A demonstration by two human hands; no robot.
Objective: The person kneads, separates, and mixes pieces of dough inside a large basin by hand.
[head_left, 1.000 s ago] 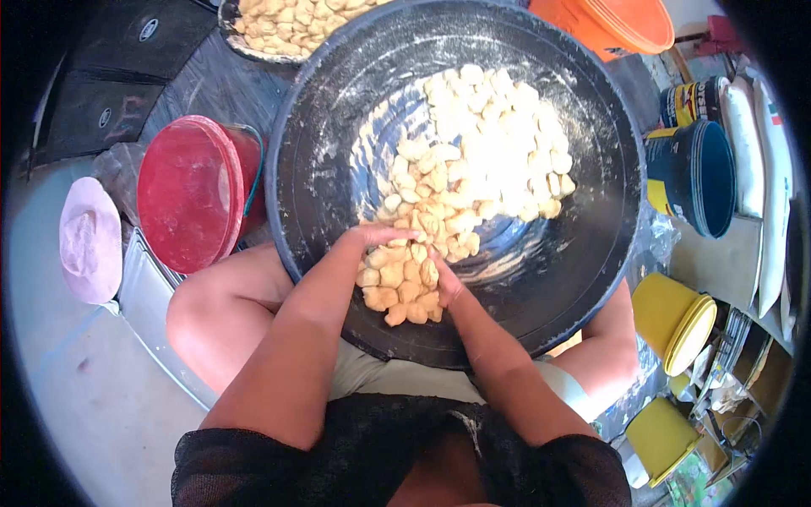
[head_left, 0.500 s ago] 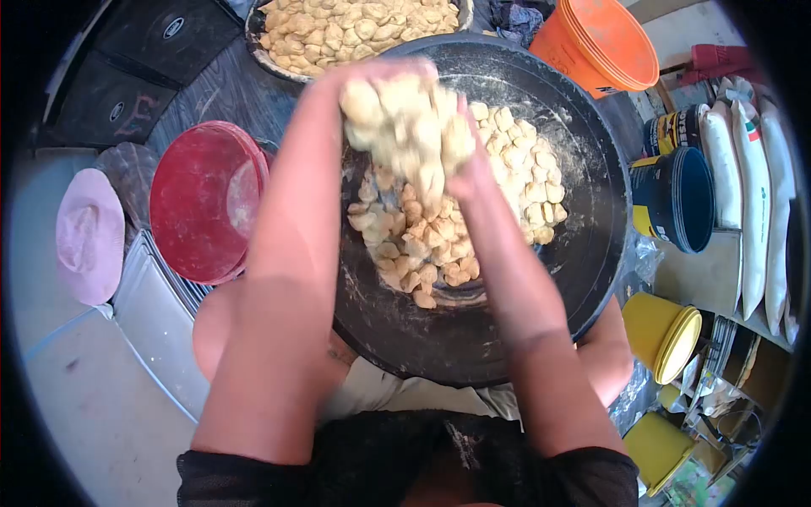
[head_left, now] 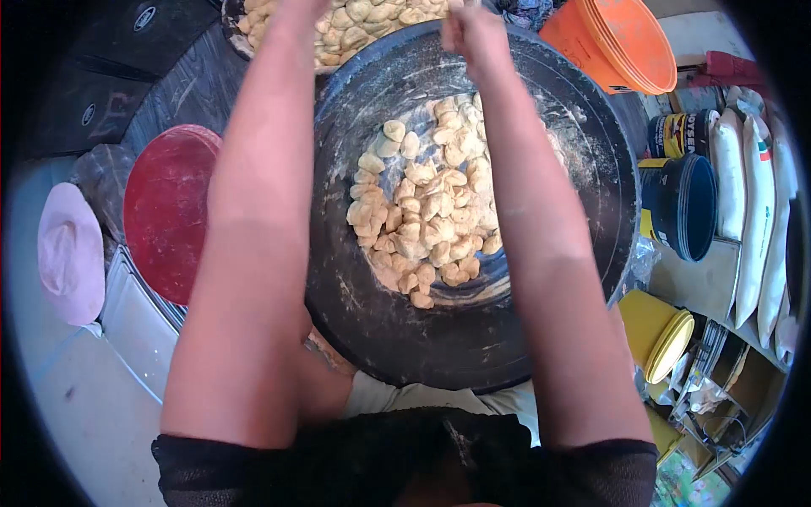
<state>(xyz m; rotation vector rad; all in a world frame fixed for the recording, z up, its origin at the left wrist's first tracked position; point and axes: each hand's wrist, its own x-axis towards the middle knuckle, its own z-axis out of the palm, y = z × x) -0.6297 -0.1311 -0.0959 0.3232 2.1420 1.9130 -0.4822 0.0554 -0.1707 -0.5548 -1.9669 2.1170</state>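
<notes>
Dough pieces (head_left: 435,220) lie heaped in a large black basin (head_left: 405,346) in front of me. Beyond its far rim, a second, floury container (head_left: 235,32) holds many more dough pieces (head_left: 359,24). My left hand (head_left: 306,5) is at the top edge over this container, its fingers out of frame. At the right end of the container is my right hand (head_left: 476,32), its fingers curled; what they hold, if anything, is hidden.
A red bucket (head_left: 169,211) and a pink hat (head_left: 71,253) are on the left. On the right are an orange bucket (head_left: 612,42), a dark bucket (head_left: 693,207), a yellow bucket (head_left: 646,325) and white sacks (head_left: 756,220). Dark boxes (head_left: 101,84) stand at the upper left.
Both hands have moved forward from the black basin to the far container. The dough they carried half a second ago is no longer visible between them. The view has shifted slightly.
</notes>
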